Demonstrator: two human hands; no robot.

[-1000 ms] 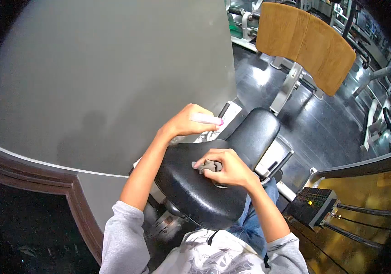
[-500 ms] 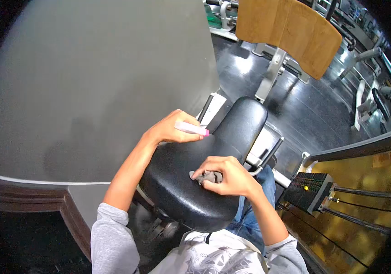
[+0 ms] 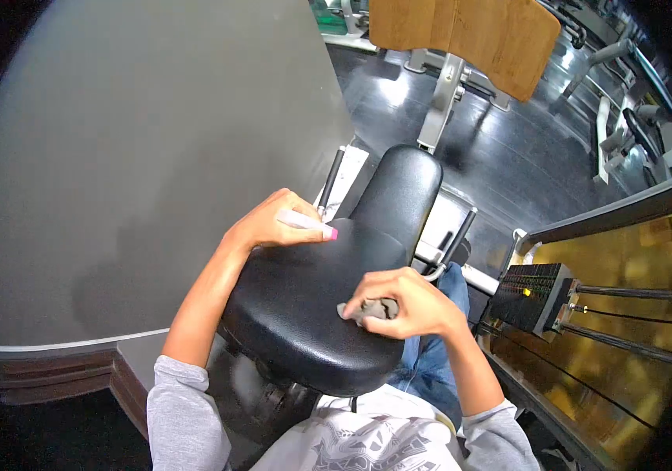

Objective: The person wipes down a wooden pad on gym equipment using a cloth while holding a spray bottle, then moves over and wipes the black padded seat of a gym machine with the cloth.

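The floor (image 3: 389, 106) shows glare; dark edges seem grainy.

Legible Markings: None

No text, label, brand or number is readable. The grey-and-white shirt (image 3: 383, 443) bears a printed graphic with indistinct characters at its lower part. Markings on the black weight stack (image 3: 526, 297) are too small to resolve.

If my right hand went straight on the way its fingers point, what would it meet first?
Most likely the black pad, just beneath the grey cloth in your right hand. The cloth may already touch it; one view leaves the depth unclear.
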